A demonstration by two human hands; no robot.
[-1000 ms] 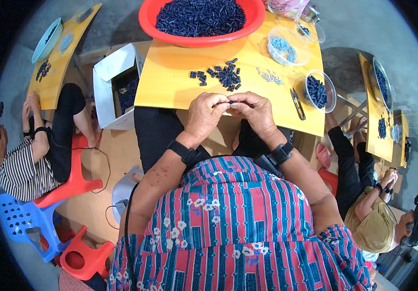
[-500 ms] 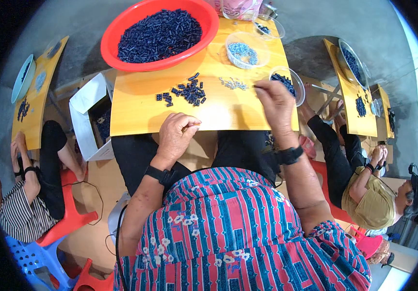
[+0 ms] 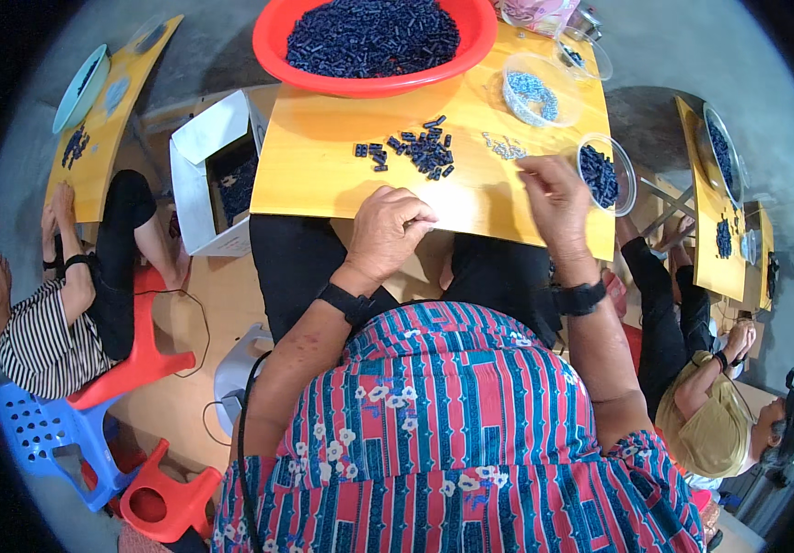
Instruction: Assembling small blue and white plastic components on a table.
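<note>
Head view, left fingers (image 3: 414, 212) pinched, right fingers (image 3: 533, 171) moved away, near silver pieces (image 3: 505, 146), grip unclear.

One wide fisheye camera sits on the person's head, the left one of a pair, and looks down and a bit ahead. The red and blue striped cloth shirt with white flowers (image 3: 457, 429) is very close, so it looks big at the bottom. The bare left hand (image 3: 384, 232) and bare right hand (image 3: 558, 205) are near the middle. Past them, the flat yellow tabletop (image 3: 305, 182) reaches to the big red round basin (image 3: 369, 87), cut off at the top. Straight lines bend near the dark rim.
</note>
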